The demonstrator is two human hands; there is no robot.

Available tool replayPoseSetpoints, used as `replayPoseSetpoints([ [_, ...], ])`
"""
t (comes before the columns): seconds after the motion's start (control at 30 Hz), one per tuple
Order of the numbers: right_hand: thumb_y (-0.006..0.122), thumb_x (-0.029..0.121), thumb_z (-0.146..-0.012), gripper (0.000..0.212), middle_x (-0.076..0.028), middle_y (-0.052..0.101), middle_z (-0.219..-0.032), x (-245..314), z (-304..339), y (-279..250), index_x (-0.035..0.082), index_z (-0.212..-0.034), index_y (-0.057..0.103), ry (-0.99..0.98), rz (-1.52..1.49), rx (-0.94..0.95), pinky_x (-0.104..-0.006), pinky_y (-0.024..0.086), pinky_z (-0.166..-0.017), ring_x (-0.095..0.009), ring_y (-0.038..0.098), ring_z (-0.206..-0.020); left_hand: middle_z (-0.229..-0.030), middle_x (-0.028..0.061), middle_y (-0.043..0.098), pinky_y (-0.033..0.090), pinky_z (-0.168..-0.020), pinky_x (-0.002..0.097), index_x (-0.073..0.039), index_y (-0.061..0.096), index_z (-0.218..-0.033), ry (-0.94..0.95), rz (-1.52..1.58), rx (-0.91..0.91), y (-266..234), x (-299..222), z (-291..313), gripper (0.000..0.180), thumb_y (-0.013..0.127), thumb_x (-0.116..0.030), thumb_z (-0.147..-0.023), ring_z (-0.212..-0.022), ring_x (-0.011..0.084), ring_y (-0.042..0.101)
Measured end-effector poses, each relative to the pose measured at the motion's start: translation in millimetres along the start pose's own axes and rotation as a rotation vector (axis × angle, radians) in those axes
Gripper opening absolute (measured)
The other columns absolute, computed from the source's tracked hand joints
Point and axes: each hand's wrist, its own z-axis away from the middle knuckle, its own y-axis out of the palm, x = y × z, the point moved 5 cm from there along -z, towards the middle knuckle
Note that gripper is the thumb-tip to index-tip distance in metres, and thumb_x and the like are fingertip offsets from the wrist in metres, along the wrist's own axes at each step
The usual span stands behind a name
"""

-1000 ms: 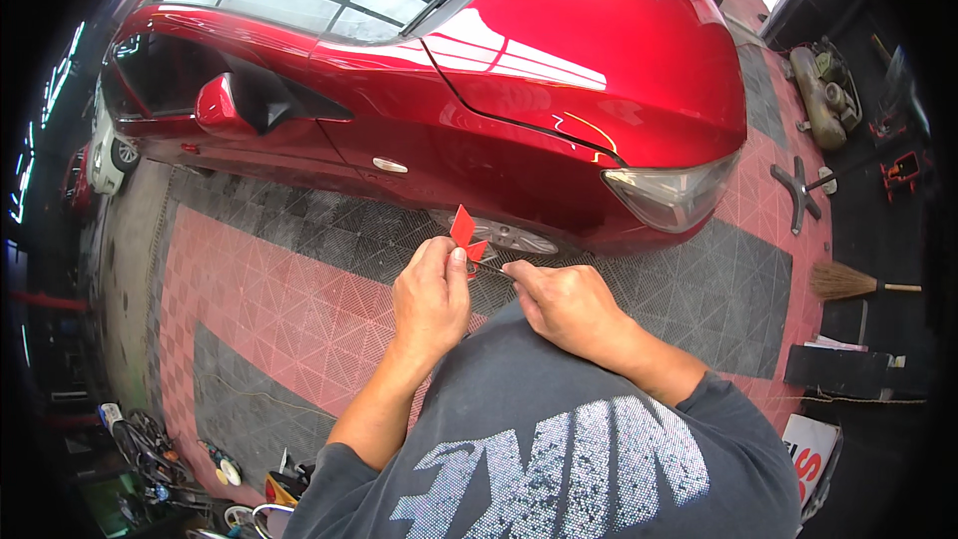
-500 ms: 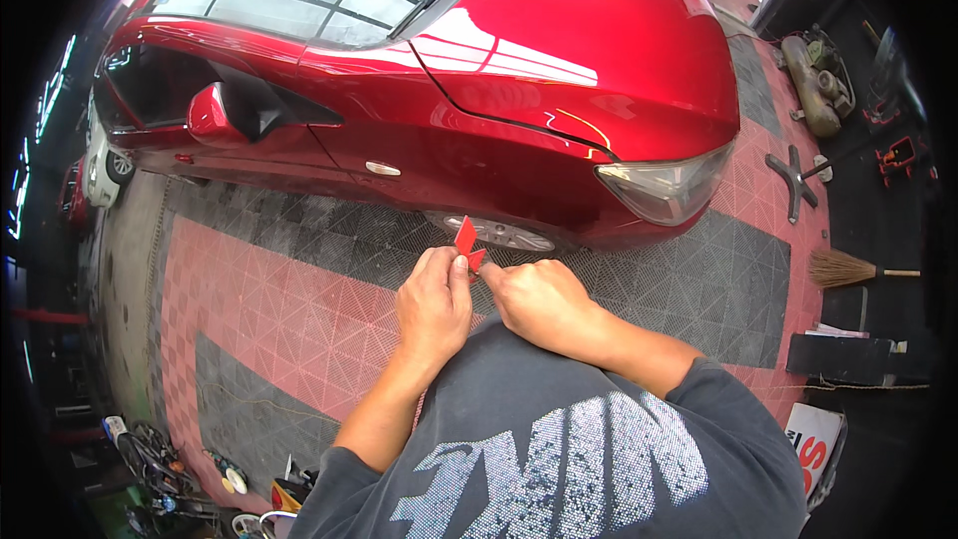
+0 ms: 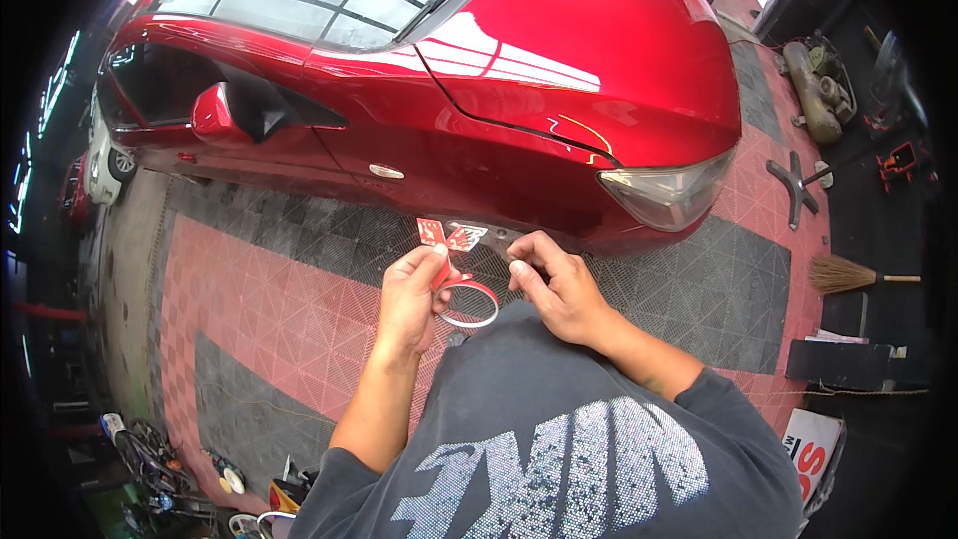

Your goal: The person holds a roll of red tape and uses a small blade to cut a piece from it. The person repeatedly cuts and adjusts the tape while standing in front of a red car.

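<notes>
My left hand point(image 3: 407, 297) is closed around a narrow ring-shaped roll of red tape point(image 3: 483, 286) with a pale inner rim, which hangs below my fingers. Above the thumb, a folded red card point(image 3: 430, 231) with white printing sticks up from the same grip, its two flaps spread apart. To the right and apart from the roll, my right hand point(image 3: 561, 291) has its fingers curled in, thumb near the index finger; whatever may be between them is too small to make out. Beyond both hands stands a red car point(image 3: 449, 165), its front wheel mostly hidden behind the card and my hands.
The car's headlight point(image 3: 667, 190) and side mirror point(image 3: 222, 115) face my side. Pink and grey floor tiles point(image 3: 289, 324) lie below. Along the right are a broom point(image 3: 843, 274), a cross-shaped stand point(image 3: 795, 187) and an air compressor point(image 3: 813, 90). Assorted gear point(image 3: 160, 474) sits at lower left.
My hands have parted: the right moved right, off the red piece. The left has dropped slightly and shifted left. The card's printed flaps and the tape ring now show.
</notes>
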Motion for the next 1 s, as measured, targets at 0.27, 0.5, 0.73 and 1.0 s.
replayPoseSetpoints([
  [0.27, 0.059, 0.014, -0.11, 0.017, -0.012, 0.073, -0.09, -15, -7, 13, 0.0, -0.12, 0.063, -0.062, -0.118, -0.009, -0.0359, 0.057, -0.076, -0.019, 0.073, -0.083, -0.08, 0.0017, 0.072, 0.042, -0.051, 0.0186, -0.007, 0.071, -0.101, 0.023, 0.002, 0.089, 18, 1, 10, 0.017, 0.069, -0.023, -0.107, -0.061, 0.005, 0.059],
  [0.5, 0.061, 0.012, -0.108, 0.015, -0.013, 0.074, -0.088, -11, -8, 14, 0.0, -0.117, 0.064, -0.139, -0.066, -0.009, -0.0369, 0.057, -0.074, -0.023, 0.075, -0.08, -0.08, 0.0014, 0.072, 0.041, -0.052, 0.0184, -0.006, 0.073, -0.103, 0.057, -0.005, 0.046, 20, -1, 17, 0.018, 0.07, -0.024, -0.107, -0.06, 0.0045, 0.058],
  [0.73, 0.065, 0.01, -0.106, 0.012, -0.015, 0.073, -0.089, -10, -7, 12, 0.0, -0.112, 0.066, -0.25, 0.174, 0.0, -0.0362, 0.058, -0.073, -0.026, 0.075, -0.081, -0.078, 0.0021, 0.071, 0.041, -0.052, 0.019, -0.007, 0.072, -0.101, 0.044, 0.053, -0.011, 20, 0, 19, 0.017, 0.069, -0.022, -0.108, -0.061, 0.0053, 0.059],
  [1.0, 0.06, 0.011, -0.108, 0.012, -0.009, 0.074, -0.088, -32, -18, -31, 0.001, -0.113, 0.065, -0.121, 0.055, -0.114, -0.0334, 0.057, -0.072, -0.017, 0.07, -0.075, -0.083, 0.0024, 0.073, 0.047, -0.061, 0.0227, -0.005, 0.072, -0.101, 0.24, -0.034, -0.068, 10, -12, 22, 0.017, 0.07, -0.021, -0.108, -0.071, 0.0083, 0.066],
])
